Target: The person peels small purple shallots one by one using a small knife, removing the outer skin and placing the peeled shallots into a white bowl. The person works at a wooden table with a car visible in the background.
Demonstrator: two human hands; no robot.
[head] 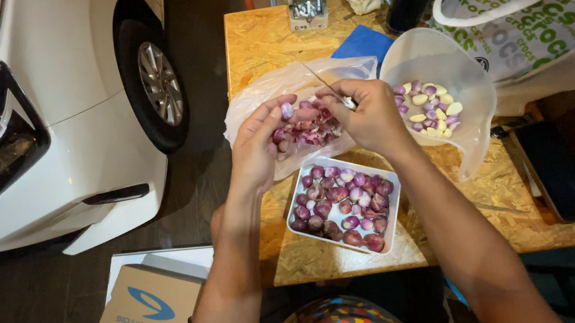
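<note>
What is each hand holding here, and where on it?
Left hand pinches a shallot at its tip; right hand holds a knife by the handle.

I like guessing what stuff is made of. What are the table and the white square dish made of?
The table looks like pressed wood chips: pale flakes show all over its rough, matte top. The square dish holding shallots looks like smooth white plastic, possibly ceramic; its glossy rim leaves that open.

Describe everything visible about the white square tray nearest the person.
The white square tray looks like plastic, shallow with rounded corners. It sits flat, turned slightly askew, on the chipboard table near its front edge, below both hands. It is filled with unpeeled purple shallots. Neither hand touches it.
</note>
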